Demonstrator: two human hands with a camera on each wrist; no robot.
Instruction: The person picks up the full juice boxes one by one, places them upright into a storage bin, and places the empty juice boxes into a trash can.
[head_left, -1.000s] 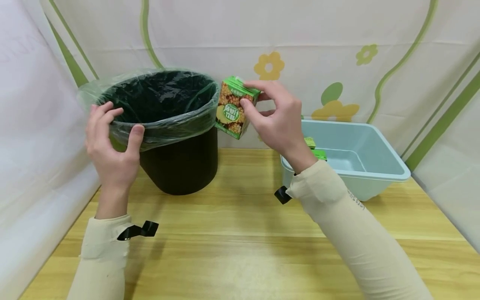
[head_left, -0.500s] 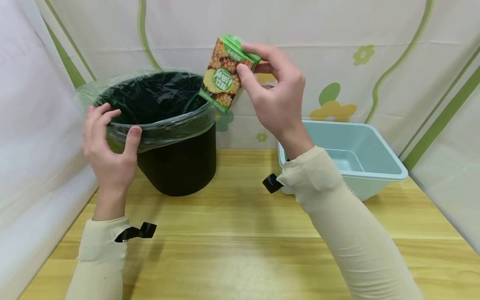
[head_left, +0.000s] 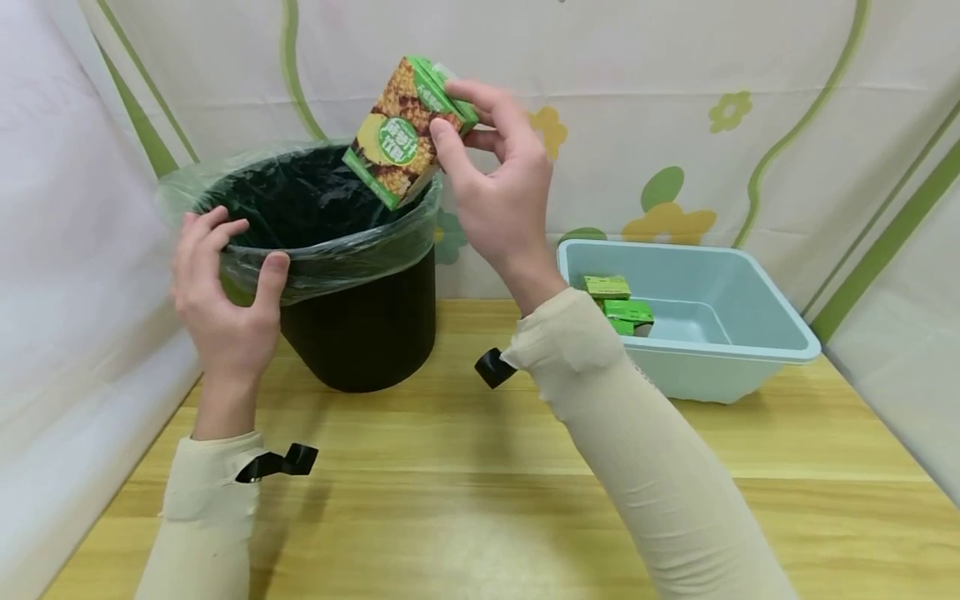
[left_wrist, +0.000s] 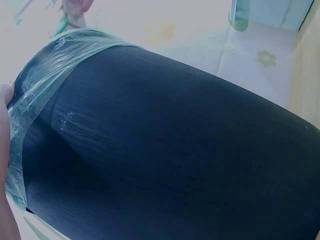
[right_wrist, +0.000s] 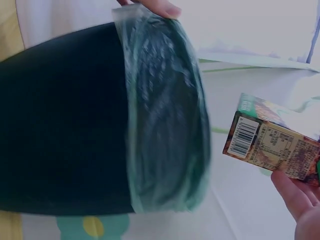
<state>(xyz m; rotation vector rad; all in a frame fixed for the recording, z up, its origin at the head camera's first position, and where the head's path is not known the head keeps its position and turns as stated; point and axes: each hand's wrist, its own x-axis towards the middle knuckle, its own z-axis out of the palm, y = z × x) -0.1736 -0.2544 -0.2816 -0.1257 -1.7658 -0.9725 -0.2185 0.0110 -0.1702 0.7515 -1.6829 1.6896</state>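
My right hand [head_left: 498,167] pinches a green and brown juice box [head_left: 401,137] with pineapple pictures by its upper end. The box tilts, its lower end overlapping the bin's opening in the head view; in the right wrist view the juice box [right_wrist: 270,142] shows its barcode side, apart from the bin's rim. A black trash bin [head_left: 367,333], lined with a clear green-tinted bag [head_left: 352,262], stands at the left. My left hand [head_left: 228,304] grips its near left rim, thumb outside and fingers over the edge. The bin [left_wrist: 165,145] fills most of the left wrist view.
A light blue plastic tub [head_left: 738,354] stands on the wooden table [head_left: 465,483] at the right, with several small green boxes [head_left: 628,311] at its left end. A white curtain [head_left: 637,67] with printed flowers hangs behind.
My right hand has lifted the juice box from beside the bin and carried it left over the rim, tilting it more. The left hand stays on the rim.
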